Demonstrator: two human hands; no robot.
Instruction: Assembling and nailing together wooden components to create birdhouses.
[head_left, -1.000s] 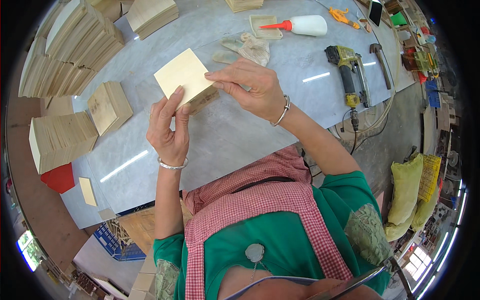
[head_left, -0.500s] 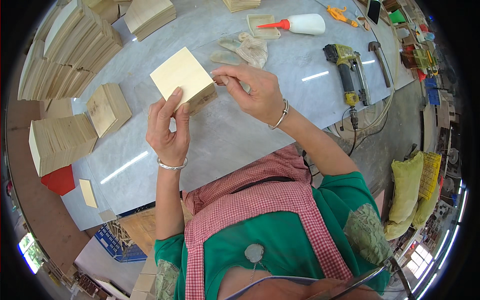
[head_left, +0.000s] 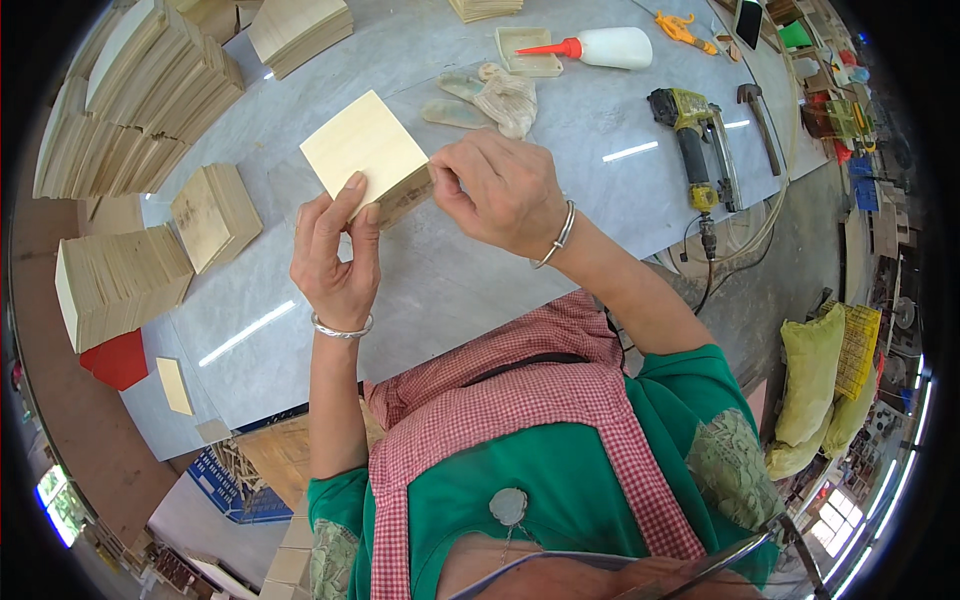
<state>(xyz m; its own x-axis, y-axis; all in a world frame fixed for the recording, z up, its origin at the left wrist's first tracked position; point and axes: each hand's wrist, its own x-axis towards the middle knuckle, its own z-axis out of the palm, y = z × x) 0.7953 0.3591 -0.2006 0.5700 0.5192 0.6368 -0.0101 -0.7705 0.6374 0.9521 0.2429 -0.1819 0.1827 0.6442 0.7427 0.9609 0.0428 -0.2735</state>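
Note:
A pale, box-shaped wooden piece with a square top is held above the grey table. My left hand grips its near corner, fingers on the top face and thumb at the darker, marked side. At the right-hand corner is my right hand, its fingertips pinched together against or very close to the edge. Whatever lies between those fingertips is hidden. Just beyond the right hand, a pair of worn white work gloves lies on the table.
Stacks of thin wooden boards stand along the left. At the back are a shallow tray and a white squeeze bottle with a red nozzle. A nail gun with a hose and a hammer lie to the right.
My right hand has turned and its fingers have curled in closer to the wooden piece's right corner. The left hand and the piece have barely moved.

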